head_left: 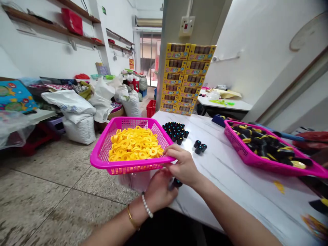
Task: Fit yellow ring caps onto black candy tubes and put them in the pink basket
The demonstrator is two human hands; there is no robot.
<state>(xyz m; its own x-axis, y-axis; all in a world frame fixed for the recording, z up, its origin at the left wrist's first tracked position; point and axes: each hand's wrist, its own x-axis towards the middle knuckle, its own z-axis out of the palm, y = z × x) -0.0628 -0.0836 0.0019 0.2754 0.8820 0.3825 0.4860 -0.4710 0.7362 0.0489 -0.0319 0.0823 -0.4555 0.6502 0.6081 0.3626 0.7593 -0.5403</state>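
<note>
A pink basket (99, 163) full of yellow ring-shaped pieces (135, 143) hangs over the left edge of the white marbled table (220, 181). My right hand (183, 164) has its fingers closed on the basket's near right corner. Below that corner is my left hand (161, 189), curled beside a black cylindrical piece (177, 182); its fingertips are partly hidden. Beyond the hands, a cluster of black cylinders (175, 130) with coloured dots stands on the table, with a few more (199, 147) to its right.
At the right, another pink basket (246, 155) holds black and yellow parts. Stacked yellow boxes (184, 78) stand at the table's far end. Yellow scraps (278, 187) lie near the right. White sacks (79, 126) sit on the floor at the left.
</note>
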